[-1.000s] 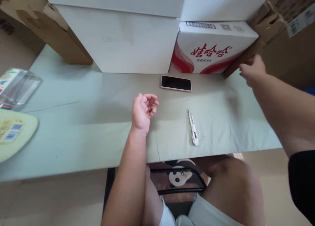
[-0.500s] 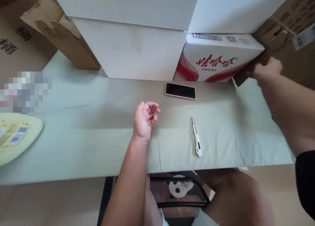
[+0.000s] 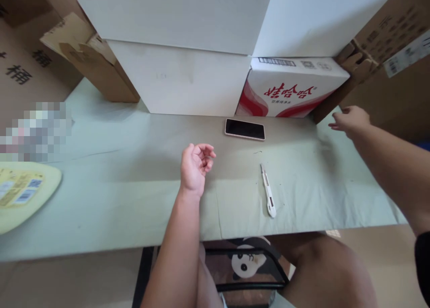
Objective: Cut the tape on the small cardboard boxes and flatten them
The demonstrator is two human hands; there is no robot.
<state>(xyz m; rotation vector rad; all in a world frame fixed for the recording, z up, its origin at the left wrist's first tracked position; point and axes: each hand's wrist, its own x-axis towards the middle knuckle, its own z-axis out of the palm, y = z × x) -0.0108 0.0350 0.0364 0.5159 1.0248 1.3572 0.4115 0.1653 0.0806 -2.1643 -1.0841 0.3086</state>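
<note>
This is an indoor room, and it looks like a home or a small storage corner; I cannot tell which of the two. The table wears a pale green cloth. White cartons, a carton with red printing and brown cardboard boxes stand around its back, as in storage. The phone and the yellow container are rather household things, above a light floor

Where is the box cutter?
In the head view, the box cutter lies right of centre on the tablecloth, below the phone and right of the left hand.
</note>
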